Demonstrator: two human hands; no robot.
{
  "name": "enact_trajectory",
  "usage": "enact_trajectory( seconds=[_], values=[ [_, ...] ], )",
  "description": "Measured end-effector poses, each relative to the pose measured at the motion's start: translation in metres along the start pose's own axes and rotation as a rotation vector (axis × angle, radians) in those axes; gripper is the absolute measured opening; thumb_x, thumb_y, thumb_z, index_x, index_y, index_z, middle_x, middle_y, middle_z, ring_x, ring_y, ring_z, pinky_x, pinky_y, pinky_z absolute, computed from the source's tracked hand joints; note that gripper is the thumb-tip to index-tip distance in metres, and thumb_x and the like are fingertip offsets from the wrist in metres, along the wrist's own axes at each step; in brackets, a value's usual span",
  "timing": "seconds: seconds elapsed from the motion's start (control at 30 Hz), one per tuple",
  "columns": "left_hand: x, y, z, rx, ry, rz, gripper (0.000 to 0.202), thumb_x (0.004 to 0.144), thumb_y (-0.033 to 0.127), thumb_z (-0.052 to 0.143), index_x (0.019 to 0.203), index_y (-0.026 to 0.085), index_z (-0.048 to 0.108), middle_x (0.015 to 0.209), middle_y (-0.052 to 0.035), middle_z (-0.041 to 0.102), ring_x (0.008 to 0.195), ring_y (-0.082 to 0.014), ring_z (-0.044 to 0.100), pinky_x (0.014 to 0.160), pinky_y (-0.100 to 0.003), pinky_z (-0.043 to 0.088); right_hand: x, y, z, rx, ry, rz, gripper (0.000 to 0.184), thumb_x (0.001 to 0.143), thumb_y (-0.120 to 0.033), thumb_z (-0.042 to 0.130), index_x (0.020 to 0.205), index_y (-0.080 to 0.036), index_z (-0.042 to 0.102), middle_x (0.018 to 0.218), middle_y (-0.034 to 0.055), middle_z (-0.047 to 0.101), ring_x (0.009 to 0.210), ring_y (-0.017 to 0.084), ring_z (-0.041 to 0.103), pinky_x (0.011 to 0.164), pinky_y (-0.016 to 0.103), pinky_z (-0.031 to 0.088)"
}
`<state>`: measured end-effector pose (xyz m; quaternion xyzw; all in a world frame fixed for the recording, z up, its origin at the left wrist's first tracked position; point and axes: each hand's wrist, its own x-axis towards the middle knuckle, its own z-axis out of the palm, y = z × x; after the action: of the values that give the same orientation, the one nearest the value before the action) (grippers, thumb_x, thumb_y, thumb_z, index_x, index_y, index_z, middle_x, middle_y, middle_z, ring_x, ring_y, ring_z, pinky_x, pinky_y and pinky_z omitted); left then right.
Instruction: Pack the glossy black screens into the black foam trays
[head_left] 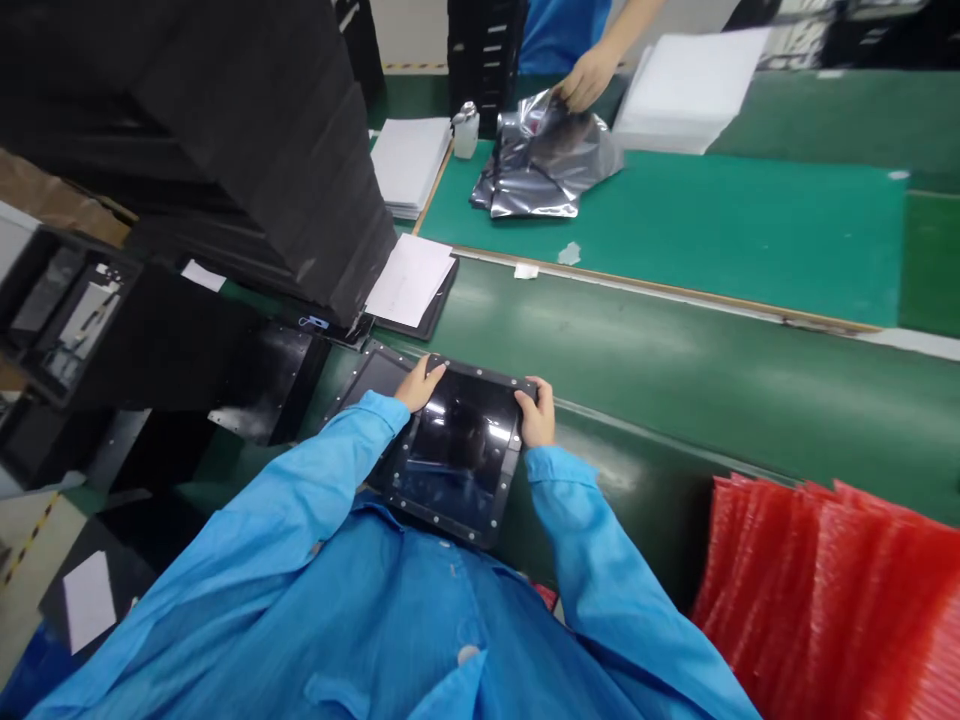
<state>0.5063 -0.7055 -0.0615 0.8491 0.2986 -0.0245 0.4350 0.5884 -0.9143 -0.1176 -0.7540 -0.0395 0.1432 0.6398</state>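
Note:
Close to my body, a black riveted tray [436, 519] carries a dark glossy panel [457, 450] that mirrors the ceiling lights. My left hand [420, 383] grips the tray's far left corner, thumb on the rim. At the far right corner my right hand [537, 412] is wrapped round the edge, thumb on top. Partly under the tray, to its left, lies another dark riveted tray [379, 375]. Just beyond, white sheets [410, 280] rest on a black tray.
Tall black stacks [247, 130] rise at left. Red bubble-wrap bags [832, 590] stand at right. Across the green bench, a co-worker's hand [589, 78] touches silvery bags [547, 160] on a green mat [720, 230]. White sheet stacks [690, 85] and a pump bottle [466, 132] are nearby.

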Motion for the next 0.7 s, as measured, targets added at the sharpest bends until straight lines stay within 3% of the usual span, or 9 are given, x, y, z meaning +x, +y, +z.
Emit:
enact_trajectory(
  seconds=[0.07,0.13,0.23,0.27,0.33,0.43,0.53,0.6,0.7],
  values=[
    [-0.014,0.004,0.000,0.190,0.056,0.028,0.051,0.092,0.037,0.045,0.134,0.009,0.042,0.135,-0.0192,0.049,0.127,-0.0268,0.045,0.106,-0.040,0.036,0.004,-0.003,0.002,0.009,-0.015,0.028,0.039,0.067,-0.045,0.055,0.099,-0.021,0.054,0.099,0.0036,0.057,0.097,0.022,0.052,0.094,0.041,0.040],
    [-0.046,0.000,-0.002,0.403,0.033,0.185,0.061,0.087,0.041,0.052,0.137,0.008,0.039,0.143,-0.0215,0.039,0.135,-0.0318,0.034,0.109,-0.048,0.029,0.006,-0.004,0.004,-0.011,-0.012,0.012,0.040,0.068,-0.045,0.054,0.100,-0.021,0.054,0.102,0.0048,0.058,0.099,0.022,0.051,0.094,0.042,0.039],
    [-0.114,-0.025,-0.003,0.596,-0.274,0.659,0.056,0.084,0.045,0.057,0.132,0.016,0.049,0.138,-0.0145,0.048,0.133,-0.0299,0.037,0.111,-0.050,0.025,0.002,-0.005,0.005,-0.101,0.024,-0.069,0.041,0.072,-0.043,0.053,0.105,-0.019,0.055,0.108,0.0084,0.057,0.104,0.024,0.051,0.097,0.043,0.038],
    [-0.135,-0.036,-0.002,0.613,-0.371,0.806,0.047,0.087,0.043,0.054,0.127,0.018,0.054,0.132,-0.0117,0.055,0.129,-0.0262,0.043,0.110,-0.045,0.029,0.000,-0.006,0.004,-0.144,0.045,-0.111,0.041,0.074,-0.042,0.052,0.108,-0.018,0.055,0.110,0.0098,0.057,0.106,0.025,0.051,0.097,0.044,0.038],
    [-0.161,-0.056,0.001,0.620,-0.446,1.002,0.033,0.091,0.036,0.049,0.117,0.021,0.062,0.117,-0.0072,0.066,0.118,-0.0194,0.055,0.104,-0.036,0.038,-0.005,-0.009,0.005,-0.260,0.107,-0.231,0.042,0.078,-0.040,0.050,0.113,-0.016,0.054,0.113,0.0128,0.057,0.108,0.026,0.051,0.097,0.046,0.039],
    [-0.163,-0.071,0.006,0.583,-0.407,1.152,0.026,0.091,0.033,0.048,0.107,0.023,0.066,0.105,-0.0041,0.071,0.105,-0.0168,0.062,0.091,-0.030,0.046,-0.009,-0.021,0.010,-0.489,0.146,-0.478,0.038,0.083,-0.031,0.049,0.115,-0.014,0.057,0.115,0.0160,0.057,0.113,0.028,0.049,0.099,0.047,0.038],
    [-0.150,-0.074,0.011,0.536,-0.392,1.212,0.025,0.089,0.034,0.051,0.105,0.024,0.066,0.107,-0.0042,0.071,0.103,-0.0166,0.062,0.087,-0.030,0.047,-0.012,-0.031,0.024,-0.648,-0.099,-0.692,0.030,0.084,-0.018,0.043,0.104,-0.017,0.065,0.108,0.0118,0.064,0.109,0.024,0.054,0.099,0.043,0.040],
    [-0.146,-0.075,0.014,0.506,-0.381,1.223,0.024,0.089,0.033,0.050,0.105,0.024,0.066,0.109,-0.0038,0.070,0.104,-0.0162,0.061,0.087,-0.030,0.047,-0.012,-0.032,0.033,-0.673,-0.265,-0.738,0.033,0.083,-0.015,0.041,0.099,-0.020,0.069,0.102,0.0085,0.068,0.101,0.022,0.058,0.096,0.040,0.045],
    [-0.146,-0.073,0.017,0.421,-0.344,1.230,0.024,0.091,0.030,0.046,0.102,0.023,0.067,0.110,-0.0029,0.069,0.106,-0.0158,0.060,0.088,-0.029,0.046,-0.013,-0.030,0.039,-0.687,-0.304,-0.659,0.034,0.082,-0.018,0.041,0.097,-0.024,0.071,0.101,0.0057,0.070,0.098,0.022,0.060,0.092,0.042,0.049]
  ],
)
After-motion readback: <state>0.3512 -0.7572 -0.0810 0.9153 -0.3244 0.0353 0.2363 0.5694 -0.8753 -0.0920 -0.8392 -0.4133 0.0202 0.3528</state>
